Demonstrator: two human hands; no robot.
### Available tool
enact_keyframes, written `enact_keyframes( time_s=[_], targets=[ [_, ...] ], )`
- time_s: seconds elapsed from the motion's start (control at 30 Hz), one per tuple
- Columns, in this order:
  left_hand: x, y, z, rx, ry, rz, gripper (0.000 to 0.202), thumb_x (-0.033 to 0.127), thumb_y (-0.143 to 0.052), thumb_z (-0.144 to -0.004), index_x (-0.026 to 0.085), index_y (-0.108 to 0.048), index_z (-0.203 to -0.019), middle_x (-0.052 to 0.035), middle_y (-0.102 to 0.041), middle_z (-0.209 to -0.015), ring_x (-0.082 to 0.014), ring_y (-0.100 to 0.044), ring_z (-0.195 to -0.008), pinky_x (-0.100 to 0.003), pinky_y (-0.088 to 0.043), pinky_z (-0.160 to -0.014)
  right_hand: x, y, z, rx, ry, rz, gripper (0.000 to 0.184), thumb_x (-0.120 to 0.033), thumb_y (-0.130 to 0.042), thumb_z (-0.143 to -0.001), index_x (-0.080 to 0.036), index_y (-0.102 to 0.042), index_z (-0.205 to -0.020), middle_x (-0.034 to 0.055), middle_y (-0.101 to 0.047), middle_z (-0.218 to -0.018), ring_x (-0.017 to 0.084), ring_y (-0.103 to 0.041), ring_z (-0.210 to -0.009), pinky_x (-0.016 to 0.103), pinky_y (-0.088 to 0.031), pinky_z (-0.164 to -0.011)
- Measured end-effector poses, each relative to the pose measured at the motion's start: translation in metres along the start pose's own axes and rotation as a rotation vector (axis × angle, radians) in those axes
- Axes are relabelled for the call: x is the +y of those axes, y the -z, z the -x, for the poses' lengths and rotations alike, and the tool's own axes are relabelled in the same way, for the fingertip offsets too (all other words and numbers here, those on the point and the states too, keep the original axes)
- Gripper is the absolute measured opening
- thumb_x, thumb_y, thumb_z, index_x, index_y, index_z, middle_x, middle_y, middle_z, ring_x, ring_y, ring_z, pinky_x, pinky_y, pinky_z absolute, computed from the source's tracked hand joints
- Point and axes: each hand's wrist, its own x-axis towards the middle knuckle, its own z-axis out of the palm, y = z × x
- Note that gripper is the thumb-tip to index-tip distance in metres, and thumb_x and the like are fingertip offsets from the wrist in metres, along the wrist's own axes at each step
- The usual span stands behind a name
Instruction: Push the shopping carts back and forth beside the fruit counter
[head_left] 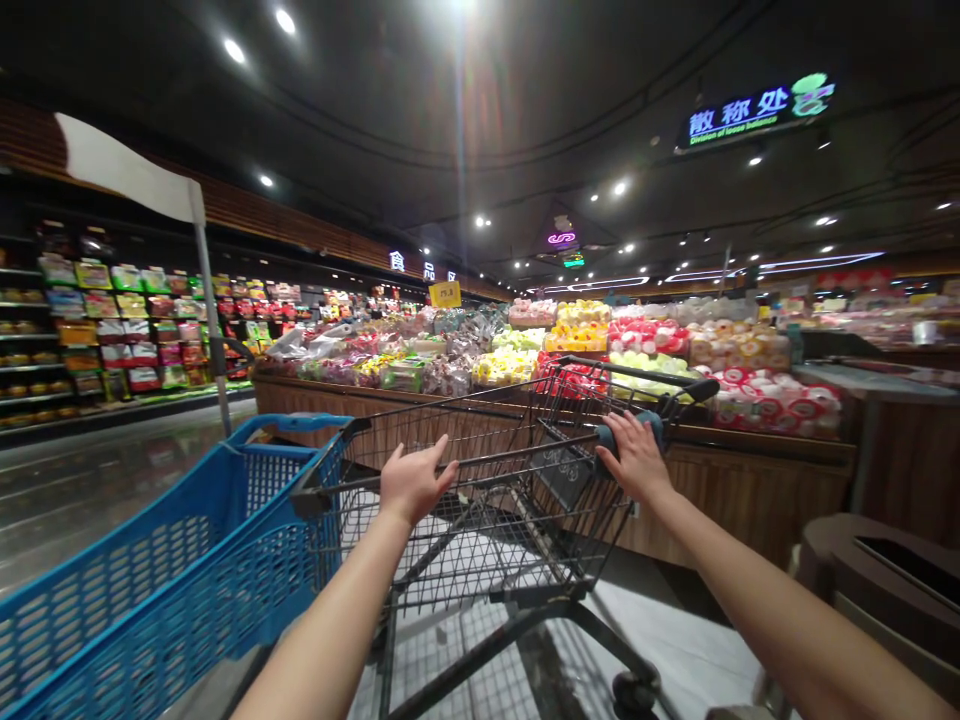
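A dark wire shopping cart point(480, 560) stands in front of me, side-on. My left hand point(414, 483) is over its near top rail with fingers spread; whether the palm presses on the rail I cannot tell. My right hand point(636, 458) lies over the cart's right upper corner, fingers bent across a blue-grey corner piece point(651, 425). The thumb stands apart on the near side. The wire basket looks bare, with the pale floor showing through it. A dark sign plate point(564, 470) hangs on the cart's right end.
A blue plastic cart point(217, 520) stands close at the left, by a pole with a white panel point(124, 170). Beyond is a wooden display stand point(757, 490) heaped with wrapped goods point(577, 335). Stocked shelves point(135, 330) line the left. A brown rounded bin-like object point(832, 550) stands at the right.
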Motion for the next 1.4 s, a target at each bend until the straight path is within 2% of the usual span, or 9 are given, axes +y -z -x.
enact_keyframes(
  time_s=[0.2, 0.33, 0.6, 0.83, 0.93, 1.13, 1.4],
  targets=[
    [-0.001, -0.003, -0.001, 0.001, 0.015, -0.011, 0.056, 0.054, -0.036, -0.095, 0.023, -0.054, -0.137, -0.0086, -0.074, -0.11, -0.0259, -0.069, -0.101, -0.051, -0.036, -0.107, -0.041, 0.003, -0.002, -0.016, 0.062, -0.032, 0.058, -0.055, -0.039, -0.094, -0.019, -0.043, -0.141, 0.0084, -0.05, -0.142, 0.029, -0.031, -0.14, 0.054, -0.016, -0.118],
    [-0.002, -0.001, -0.001, -0.014, 0.002, -0.019, 0.056, 0.054, -0.035, -0.095, 0.022, -0.053, -0.138, -0.0086, -0.075, -0.109, -0.0256, -0.069, -0.101, -0.051, -0.036, -0.107, -0.051, 0.004, -0.003, -0.013, 0.064, -0.059, 0.057, -0.054, -0.039, -0.095, -0.02, -0.045, -0.14, 0.0079, -0.051, -0.142, 0.027, -0.032, -0.14, 0.052, -0.014, -0.119],
    [-0.004, 0.003, 0.002, -0.014, -0.039, -0.017, 0.056, 0.053, -0.034, -0.096, 0.022, -0.052, -0.138, -0.0092, -0.074, -0.111, -0.0252, -0.068, -0.105, -0.05, -0.036, -0.108, -0.025, 0.007, -0.005, -0.046, 0.147, -0.059, 0.054, -0.051, -0.039, -0.096, -0.021, -0.044, -0.141, 0.0072, -0.051, -0.142, 0.024, -0.037, -0.138, 0.047, -0.019, -0.119],
    [-0.005, 0.001, 0.003, -0.01, -0.052, 0.003, 0.055, 0.052, -0.034, -0.096, 0.021, -0.052, -0.138, -0.0091, -0.072, -0.116, -0.0248, -0.066, -0.109, -0.051, -0.035, -0.109, 0.02, 0.009, -0.004, -0.038, 0.082, -0.019, 0.054, -0.05, -0.038, -0.095, -0.021, -0.045, -0.139, 0.0092, -0.053, -0.138, 0.026, -0.041, -0.134, 0.049, -0.023, -0.117],
    [-0.005, -0.001, 0.002, -0.002, -0.044, 0.022, 0.054, 0.052, -0.035, -0.095, 0.024, -0.052, -0.138, -0.0075, -0.068, -0.124, -0.0246, -0.064, -0.113, -0.05, -0.035, -0.11, 0.025, 0.007, -0.003, -0.033, 0.052, -0.007, 0.054, -0.051, -0.039, -0.094, -0.019, -0.047, -0.137, 0.0105, -0.054, -0.136, 0.027, -0.041, -0.133, 0.051, -0.023, -0.116],
    [-0.003, -0.004, 0.0, -0.008, -0.002, 0.037, 0.053, 0.052, -0.037, -0.094, 0.026, -0.052, -0.138, -0.0055, -0.062, -0.132, -0.0245, -0.06, -0.12, -0.049, -0.038, -0.108, 0.003, 0.001, -0.002, 0.001, -0.031, 0.011, 0.058, -0.054, -0.038, -0.093, -0.017, -0.046, -0.137, 0.0116, -0.054, -0.135, 0.03, -0.037, -0.136, 0.056, -0.02, -0.115],
    [-0.002, -0.002, -0.001, -0.024, 0.022, 0.029, 0.052, 0.052, -0.038, -0.094, 0.026, -0.053, -0.137, -0.0055, -0.063, -0.131, -0.0237, -0.061, -0.118, -0.047, -0.037, -0.109, -0.039, 0.002, -0.003, -0.019, 0.025, -0.037, 0.061, -0.058, -0.036, -0.094, -0.017, -0.045, -0.139, 0.0114, -0.052, -0.138, 0.03, -0.034, -0.137, 0.055, -0.016, -0.117]
  ],
)
